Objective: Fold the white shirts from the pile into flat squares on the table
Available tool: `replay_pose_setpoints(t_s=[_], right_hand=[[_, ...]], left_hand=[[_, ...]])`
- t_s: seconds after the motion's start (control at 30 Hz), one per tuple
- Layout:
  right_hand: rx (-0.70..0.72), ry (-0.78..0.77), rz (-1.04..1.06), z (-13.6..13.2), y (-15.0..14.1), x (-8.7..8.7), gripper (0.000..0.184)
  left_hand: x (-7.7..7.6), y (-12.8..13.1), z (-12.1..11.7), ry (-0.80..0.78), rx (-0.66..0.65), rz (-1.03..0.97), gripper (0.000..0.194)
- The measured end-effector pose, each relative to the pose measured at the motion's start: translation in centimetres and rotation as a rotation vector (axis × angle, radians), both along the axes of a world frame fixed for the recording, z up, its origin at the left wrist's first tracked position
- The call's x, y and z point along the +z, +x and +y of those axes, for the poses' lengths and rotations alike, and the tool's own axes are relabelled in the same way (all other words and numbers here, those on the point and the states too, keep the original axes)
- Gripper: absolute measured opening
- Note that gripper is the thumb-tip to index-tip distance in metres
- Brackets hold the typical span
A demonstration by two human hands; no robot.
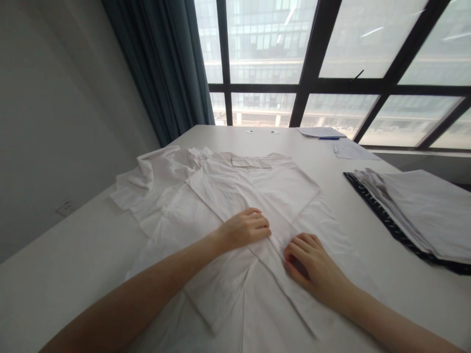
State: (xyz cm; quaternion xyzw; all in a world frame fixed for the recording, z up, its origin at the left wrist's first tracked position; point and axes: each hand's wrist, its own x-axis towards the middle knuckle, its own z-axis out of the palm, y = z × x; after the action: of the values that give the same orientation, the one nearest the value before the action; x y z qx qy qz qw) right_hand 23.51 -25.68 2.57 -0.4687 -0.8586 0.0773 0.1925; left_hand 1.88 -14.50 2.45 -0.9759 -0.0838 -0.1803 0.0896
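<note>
**Touching the white garment [221,184] at mid-frame**

Rests the left hand [247,228] palm down at the centre of the frame, released, fingers lying loosely on the garment. Curls the right hand [312,267] against it, just right of centre; cannot tell whether grasping any of it. Spread over the white table [73,260] from left of centre to the bottom edge. Shows folded white cloth [434,211] over a black piece [390,223] at right, papers [320,132] and a blue pen [328,138] at upper right.
</note>
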Motion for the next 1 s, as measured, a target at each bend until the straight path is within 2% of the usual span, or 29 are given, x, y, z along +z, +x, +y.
replay_pose_setpoints(t_s=[0.1, 0.23, 0.43, 0.67, 0.77, 0.9, 1.0], right_hand=[[0.007, -0.008, -0.005, 0.0, 0.1, 0.0, 0.006], [0.056, 0.018, 0.004, 0.0, 0.4, -0.3, 0.023], [0.146, 0.007, -0.039, 0.2, 1.0, -0.9, 0.042], [0.231, -0.069, -0.151, 0.3, 1.6, -1.2, 0.057], [0.257, -0.1, -0.172, 0.4, 1.7, -1.1, 0.059], [0.259, -0.116, -0.176, 0.4, 1.7, -1.1, 0.058], [0.253, -0.116, -0.17, 0.3, 1.7, -1.1, 0.058]], left_hand=[[-0.2, -0.3, -0.2, 0.013, 0.022, -0.008, 0.016], [-0.5, -0.6, -0.1, -0.021, 0.119, -0.034, 0.014], [-0.7, -1.5, 1.0, -0.137, 0.219, -0.083, 0.017], [-0.8, -3.2, 3.0, -0.328, 0.164, -0.148, 0.016], [-1.2, -4.0, 4.0, -0.379, 0.265, -0.157, 0.019], [-1.7, -4.6, 4.6, -0.342, 0.483, -0.202, 0.019], [-1.5, -4.3, 4.1, -0.185, 0.522, -0.21, 0.02]])
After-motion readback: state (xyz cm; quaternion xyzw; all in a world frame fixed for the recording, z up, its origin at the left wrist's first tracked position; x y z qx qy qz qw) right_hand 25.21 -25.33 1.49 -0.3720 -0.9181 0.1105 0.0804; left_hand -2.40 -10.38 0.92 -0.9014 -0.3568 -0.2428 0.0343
